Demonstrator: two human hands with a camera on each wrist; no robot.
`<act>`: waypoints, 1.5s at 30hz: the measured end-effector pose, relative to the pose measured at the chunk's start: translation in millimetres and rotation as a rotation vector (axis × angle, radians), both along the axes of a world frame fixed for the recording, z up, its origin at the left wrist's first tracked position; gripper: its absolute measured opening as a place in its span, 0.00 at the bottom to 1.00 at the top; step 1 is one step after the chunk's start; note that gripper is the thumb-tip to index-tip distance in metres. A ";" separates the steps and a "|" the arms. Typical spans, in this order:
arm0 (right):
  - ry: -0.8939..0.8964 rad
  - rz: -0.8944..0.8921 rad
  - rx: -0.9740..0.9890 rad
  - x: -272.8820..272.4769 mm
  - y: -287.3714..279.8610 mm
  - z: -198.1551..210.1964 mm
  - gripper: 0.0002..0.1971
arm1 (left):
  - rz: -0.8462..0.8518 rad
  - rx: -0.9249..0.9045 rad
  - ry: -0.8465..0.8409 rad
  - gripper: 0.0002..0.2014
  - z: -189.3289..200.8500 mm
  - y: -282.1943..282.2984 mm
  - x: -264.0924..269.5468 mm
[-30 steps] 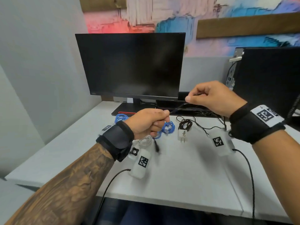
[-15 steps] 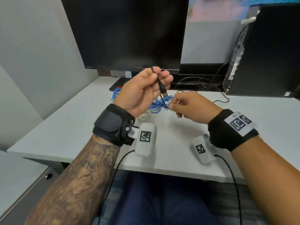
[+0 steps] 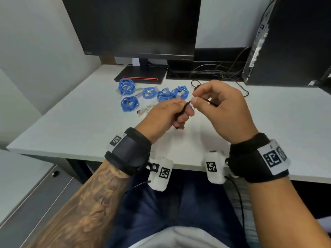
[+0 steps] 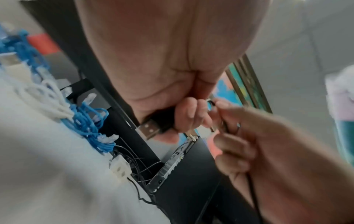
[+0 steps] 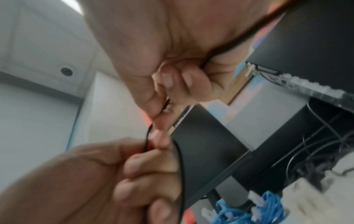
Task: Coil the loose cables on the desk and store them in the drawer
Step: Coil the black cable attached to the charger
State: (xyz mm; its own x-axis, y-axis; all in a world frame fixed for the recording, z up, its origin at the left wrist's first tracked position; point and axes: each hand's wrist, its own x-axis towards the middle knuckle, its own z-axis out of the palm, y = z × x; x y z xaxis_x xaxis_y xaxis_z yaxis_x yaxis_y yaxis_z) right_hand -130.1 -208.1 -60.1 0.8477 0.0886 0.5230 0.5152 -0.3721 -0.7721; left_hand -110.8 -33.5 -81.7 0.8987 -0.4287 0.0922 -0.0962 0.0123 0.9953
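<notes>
A thin black USB cable runs between both hands above the white desk. My left hand curls round its plug end; the metal USB plug sticks out below the fingers. My right hand pinches the cable between thumb and forefinger just right of the left hand, and the cable trails back past the wrist. Several blue coiled cables lie on the desk behind the hands, with a white cable beside them. A grey drawer unit stands low at the left.
A black monitor stands at the back on its base. A black computer case stands at the back right with tangled wires beside it. A white power adapter lies near the blue coils.
The head view has tilted down. My left hand turned from palm-up to fingers curled round the plug end, and my right hand rose to pinch the cable next to it.
</notes>
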 end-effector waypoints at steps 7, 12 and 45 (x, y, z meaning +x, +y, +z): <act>0.211 -0.014 -0.085 30.3 -0.2 -4.9 0.06 | -0.240 -0.478 0.315 0.12 19.0 10.4 12.8; 0.401 0.118 -0.244 21.4 8.2 -6.1 0.08 | -0.030 -0.716 0.394 0.10 23.0 15.5 40.2; 0.412 0.262 -0.602 38.5 -14.3 20.6 0.09 | 0.275 -0.434 0.119 0.09 10.4 -4.7 88.2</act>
